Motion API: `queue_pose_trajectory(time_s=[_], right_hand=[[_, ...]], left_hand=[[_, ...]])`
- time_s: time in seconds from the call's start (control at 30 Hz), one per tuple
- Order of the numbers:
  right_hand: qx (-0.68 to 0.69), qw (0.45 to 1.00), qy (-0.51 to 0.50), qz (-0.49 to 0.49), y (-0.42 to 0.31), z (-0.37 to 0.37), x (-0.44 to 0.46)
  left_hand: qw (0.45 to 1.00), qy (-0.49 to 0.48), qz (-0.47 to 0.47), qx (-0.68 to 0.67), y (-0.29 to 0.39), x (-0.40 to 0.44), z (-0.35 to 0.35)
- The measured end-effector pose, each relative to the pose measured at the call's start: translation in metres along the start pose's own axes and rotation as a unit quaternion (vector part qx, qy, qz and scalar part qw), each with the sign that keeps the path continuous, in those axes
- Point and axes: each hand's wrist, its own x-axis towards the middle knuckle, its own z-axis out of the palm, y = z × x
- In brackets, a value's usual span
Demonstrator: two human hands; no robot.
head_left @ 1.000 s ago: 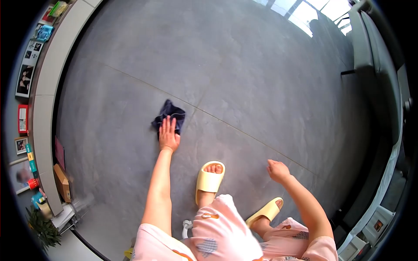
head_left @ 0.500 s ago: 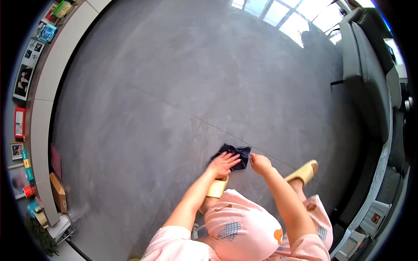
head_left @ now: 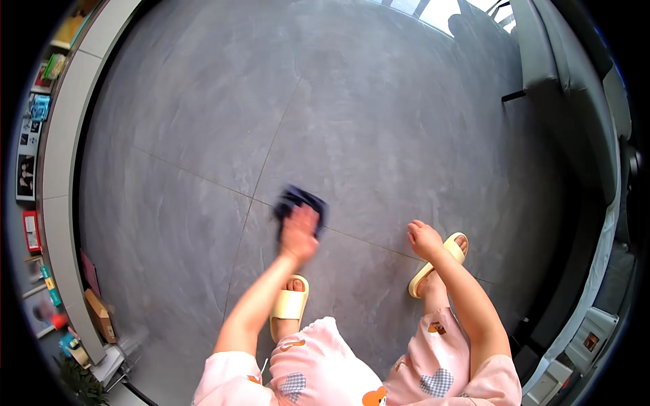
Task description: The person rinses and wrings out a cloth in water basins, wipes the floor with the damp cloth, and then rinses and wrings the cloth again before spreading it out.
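A dark navy cloth (head_left: 289, 195) lies bunched on the grey floor, blurred by motion. On top of it rests my left hand (head_left: 300, 233), palm down with the fingers stretched flat over the fabric. My right hand (head_left: 424, 239) hangs above the floor off to the right, apart from the cloth. Its fingers are loosely curled, and nothing shows in them. Yellow slippers are on my feet: the left slipper (head_left: 289, 304) is just behind the cloth, and the right slipper (head_left: 421, 279) is close by my right hand.
Grey tiled floor (head_left: 379, 135) with thin joint lines spreads ahead. A long low cabinet (head_left: 61, 162) with photos and small items runs along the left, a cardboard box (head_left: 100, 316) beside it. A dark grey sofa (head_left: 542, 61) stands at the right.
My left hand and the cloth have moved forward and to the left, away from my right hand. The view has shifted, and my feet now appear farther apart.
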Motion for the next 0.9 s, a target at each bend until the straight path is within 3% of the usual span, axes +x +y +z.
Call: queue_pose_trajectory(time_s=[0.07,0.1,0.17,0.23,0.3,0.37,0.4,0.47,0.6,0.7,0.77,0.9], right_hand=[[0.021,0.998,0.022,0.055,0.014,0.001,0.001],[0.009,0.997,0.059,0.050,0.022,0.006,0.001],[-0.019,0.990,0.136,0.040,0.036,0.014,0.006],[-0.001,0.991,0.124,0.056,0.043,0.012,0.009],[-0.019,0.986,0.155,0.050,0.052,0.014,0.013],[-0.030,0.995,0.084,0.054,0.055,0.003,0.017],[-0.049,0.996,0.054,0.045,0.057,0.000,0.017],[-0.081,0.996,0.000,0.036,0.059,-0.005,0.016],[-0.071,0.996,-0.049,0.026,0.064,-0.016,0.018],[-0.072,0.996,-0.055,0.025,0.067,-0.015,0.017],[-0.059,0.997,-0.046,0.026,0.066,-0.012,0.015],[0.022,1.000,0.004,0.006,0.070,-0.018,0.016]], left_hand=[[0.979,-0.034,0.169,-0.109,0.067,-0.010,0.018],[0.944,-0.131,0.261,-0.152,0.097,0.001,0.025],[0.866,-0.110,0.453,-0.179,0.133,0.016,0.058],[0.807,-0.157,0.544,-0.164,0.134,0.061,0.060],[0.845,-0.101,0.506,-0.143,0.110,0.103,0.036],[0.904,-0.070,0.378,-0.188,0.076,0.152,0.007],[0.941,0.007,0.307,-0.140,0.053,0.167,-0.009],[0.987,0.034,0.148,-0.048,0.004,0.192,-0.035],[0.985,0.124,-0.085,0.086,-0.108,0.209,-0.044],[0.969,0.160,-0.172,0.083,-0.105,0.213,-0.040],[0.974,0.168,-0.101,0.117,-0.073,0.202,-0.023],[0.986,-0.078,0.137,0.047,0.057,0.156,-0.013]])
